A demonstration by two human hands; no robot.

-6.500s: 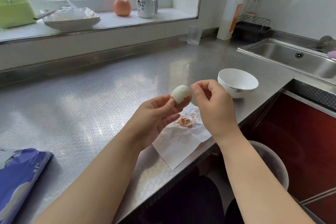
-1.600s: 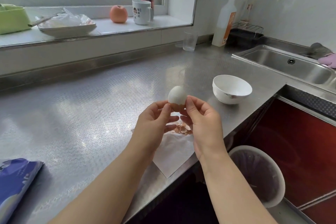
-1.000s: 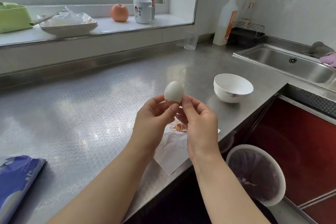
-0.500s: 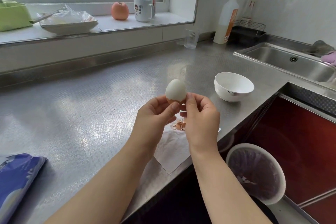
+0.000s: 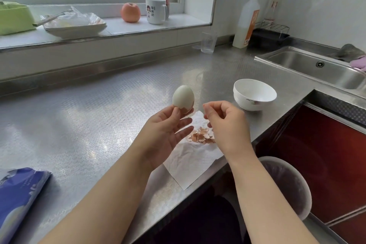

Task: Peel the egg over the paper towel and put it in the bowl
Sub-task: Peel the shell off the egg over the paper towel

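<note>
Currently my left hand (image 5: 168,128) is pinching the mostly peeled white boiled egg (image 5: 183,98) by its brown-shelled base, above the white paper towel (image 5: 190,160). My right hand (image 5: 225,123) is hovering beside it, fingers curled; whether it is holding a fragment, I cannot tell. Lifting the remaining cap gently should spare the white, before transfer to the white ceramic bowl (image 5: 254,95).
</note>
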